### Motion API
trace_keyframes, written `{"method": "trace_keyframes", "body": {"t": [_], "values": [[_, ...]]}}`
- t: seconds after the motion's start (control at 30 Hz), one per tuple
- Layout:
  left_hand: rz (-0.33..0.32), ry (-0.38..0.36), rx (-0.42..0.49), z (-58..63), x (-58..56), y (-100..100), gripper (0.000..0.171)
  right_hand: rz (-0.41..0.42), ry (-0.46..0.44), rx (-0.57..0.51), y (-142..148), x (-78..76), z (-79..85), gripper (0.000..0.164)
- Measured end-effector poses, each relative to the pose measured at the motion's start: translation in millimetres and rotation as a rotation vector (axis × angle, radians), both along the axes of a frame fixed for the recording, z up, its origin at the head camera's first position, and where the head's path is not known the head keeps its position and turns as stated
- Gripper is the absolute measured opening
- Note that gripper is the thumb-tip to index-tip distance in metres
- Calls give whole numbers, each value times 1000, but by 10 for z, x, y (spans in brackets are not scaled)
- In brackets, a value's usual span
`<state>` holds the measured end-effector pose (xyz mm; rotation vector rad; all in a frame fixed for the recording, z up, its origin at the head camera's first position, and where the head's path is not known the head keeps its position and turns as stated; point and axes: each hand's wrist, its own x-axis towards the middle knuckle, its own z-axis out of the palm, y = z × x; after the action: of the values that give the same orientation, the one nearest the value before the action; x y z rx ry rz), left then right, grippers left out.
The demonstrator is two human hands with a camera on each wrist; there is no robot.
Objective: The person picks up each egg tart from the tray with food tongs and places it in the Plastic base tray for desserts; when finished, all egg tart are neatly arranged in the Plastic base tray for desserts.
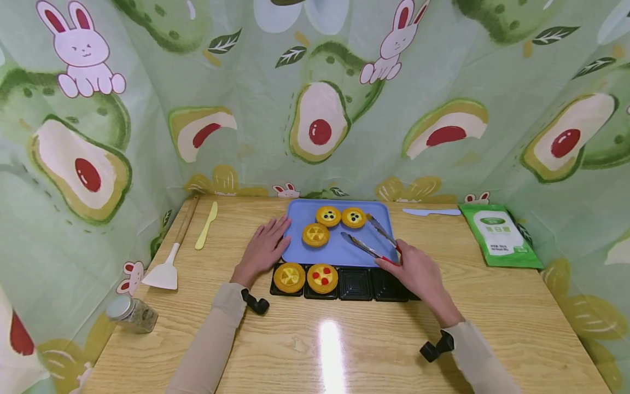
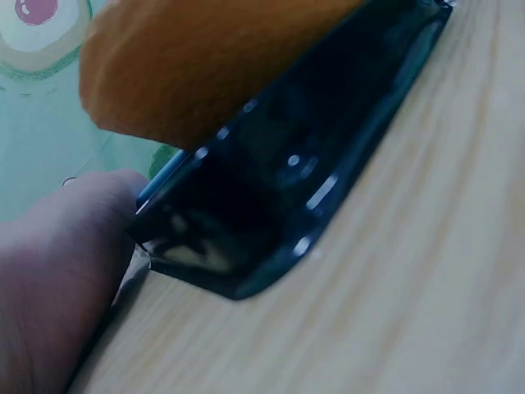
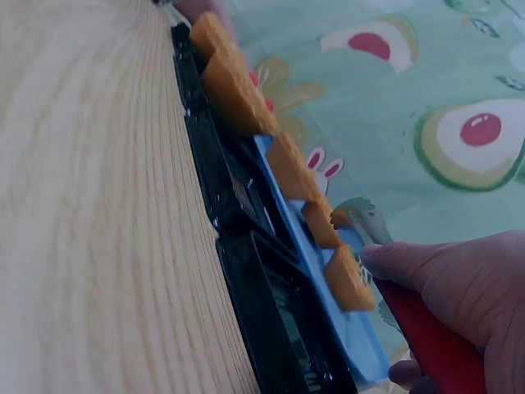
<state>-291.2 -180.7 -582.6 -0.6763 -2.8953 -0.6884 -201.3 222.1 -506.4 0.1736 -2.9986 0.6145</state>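
Note:
My right hand [image 1: 418,271] grips red-handled metal tongs [image 1: 361,244], whose arms are spread over the right half of a blue tray [image 1: 339,257]. One tong tip is close to the right-hand of two egg tarts with dark berries [image 1: 353,218]; a tart with yellow pieces [image 1: 315,235] sits nearer me on the tray. With fingers extended, my left hand [image 1: 263,246] rests at the tray's left edge. In front, a black compartment tray [image 1: 355,284] holds a yellow-topped tart [image 1: 289,277] and a red-dotted tart [image 1: 322,278] in its two left compartments.
At left lie a spatula [image 1: 164,273], a yellow knife [image 1: 206,225] and a lidded jar [image 1: 132,313]. A pale blue knife [image 1: 431,212] and a green-and-white packet [image 1: 501,235] lie at right. A patterned curtain [image 1: 266,131] borders the table behind.

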Motion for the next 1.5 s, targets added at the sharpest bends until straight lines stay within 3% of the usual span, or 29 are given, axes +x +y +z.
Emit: {"method": "trace_keyframes", "body": {"t": [0.67, 0.9, 1.5], "values": [[12, -14, -17, 11, -9, -14, 61, 2, -42, 30, 14, -341, -55, 64], [16, -24, -14, 9, -12, -14, 61, 12, -6, 45, -22, -426, -83, 58], [15, -7, -19, 0, -12, -8, 61, 13, 8, 60, -51, -432, -96, 53]]}}
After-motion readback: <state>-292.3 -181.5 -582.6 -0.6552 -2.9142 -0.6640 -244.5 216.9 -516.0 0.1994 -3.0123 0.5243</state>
